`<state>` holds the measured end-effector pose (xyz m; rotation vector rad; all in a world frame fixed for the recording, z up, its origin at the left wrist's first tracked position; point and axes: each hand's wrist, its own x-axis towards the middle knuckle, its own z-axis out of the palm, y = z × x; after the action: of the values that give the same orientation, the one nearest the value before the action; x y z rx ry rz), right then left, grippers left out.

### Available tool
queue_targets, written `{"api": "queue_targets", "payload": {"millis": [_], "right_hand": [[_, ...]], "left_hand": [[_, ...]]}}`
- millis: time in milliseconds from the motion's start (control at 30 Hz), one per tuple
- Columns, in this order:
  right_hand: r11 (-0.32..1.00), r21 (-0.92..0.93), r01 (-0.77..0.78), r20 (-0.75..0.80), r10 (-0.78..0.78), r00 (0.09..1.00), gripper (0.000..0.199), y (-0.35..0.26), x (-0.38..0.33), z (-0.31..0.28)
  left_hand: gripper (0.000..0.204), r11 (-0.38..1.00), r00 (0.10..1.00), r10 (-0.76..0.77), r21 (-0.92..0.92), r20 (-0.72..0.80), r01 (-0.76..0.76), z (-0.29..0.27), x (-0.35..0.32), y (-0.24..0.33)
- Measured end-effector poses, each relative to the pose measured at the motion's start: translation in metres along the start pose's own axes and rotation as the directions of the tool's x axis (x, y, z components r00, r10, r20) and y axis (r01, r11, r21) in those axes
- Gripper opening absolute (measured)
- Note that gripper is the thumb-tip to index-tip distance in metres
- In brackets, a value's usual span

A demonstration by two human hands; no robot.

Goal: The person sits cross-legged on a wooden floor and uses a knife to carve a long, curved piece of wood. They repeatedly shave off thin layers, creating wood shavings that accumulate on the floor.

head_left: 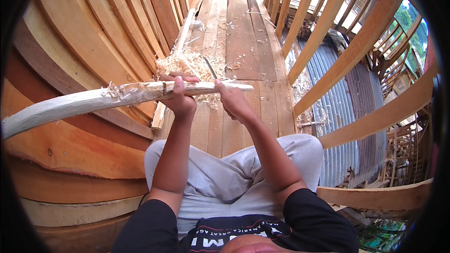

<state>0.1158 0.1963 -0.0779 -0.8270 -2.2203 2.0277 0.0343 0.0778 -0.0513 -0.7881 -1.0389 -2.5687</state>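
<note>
So there's one long pale stick (93, 99) running from the left edge to the middle of the frame, bark shaved off. Two hands on it: left hand (179, 97) wrapped tight around the stick near center, right hand (233, 101) closed around one knife (209, 67), blade poking up just above the stick's tip. One pile of wood shavings (190, 63) sits right behind on the plank floor (241, 33). Grey shorts (220, 178) at lower center.
</note>
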Motion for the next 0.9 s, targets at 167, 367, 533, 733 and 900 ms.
{"api": "queue_targets", "payload": {"millis": [167, 367, 533, 733, 900], "right_hand": [[0.895, 0.195, -0.402, 0.372, 0.312, 0.874, 0.061, -0.019, -0.014, -0.010], [0.919, 0.234, -0.316, 0.275, 0.249, 0.929, 0.059, -0.018, -0.018, 0.001], [0.999, -0.019, -0.027, -0.004, 0.027, 1.000, 0.059, -0.003, -0.006, 0.009], [0.771, 0.350, -0.533, 0.683, 0.179, 0.708, 0.060, -0.008, -0.008, -0.019], [0.997, 0.019, -0.070, 0.021, 0.070, 0.997, 0.061, -0.018, -0.018, 0.005]], "left_hand": [[0.015, 1.000, 0.999, -0.026, -0.016, 0.035, 0.027, -0.007, 0.001, 0.002], [0.015, 0.999, 0.992, 0.009, 0.046, 0.126, -0.015, -0.011, 0.002, -0.003], [0.016, 0.999, 0.996, 0.027, -0.024, 0.087, -0.025, -0.009, -0.003, -0.007], [0.016, 1.000, 0.997, -0.014, 0.001, 0.073, 0.014, -0.005, 0.006, 0.002], [0.016, 1.000, 1.000, 0.006, -0.002, 0.013, -0.006, -0.005, -0.001, -0.005]]}}
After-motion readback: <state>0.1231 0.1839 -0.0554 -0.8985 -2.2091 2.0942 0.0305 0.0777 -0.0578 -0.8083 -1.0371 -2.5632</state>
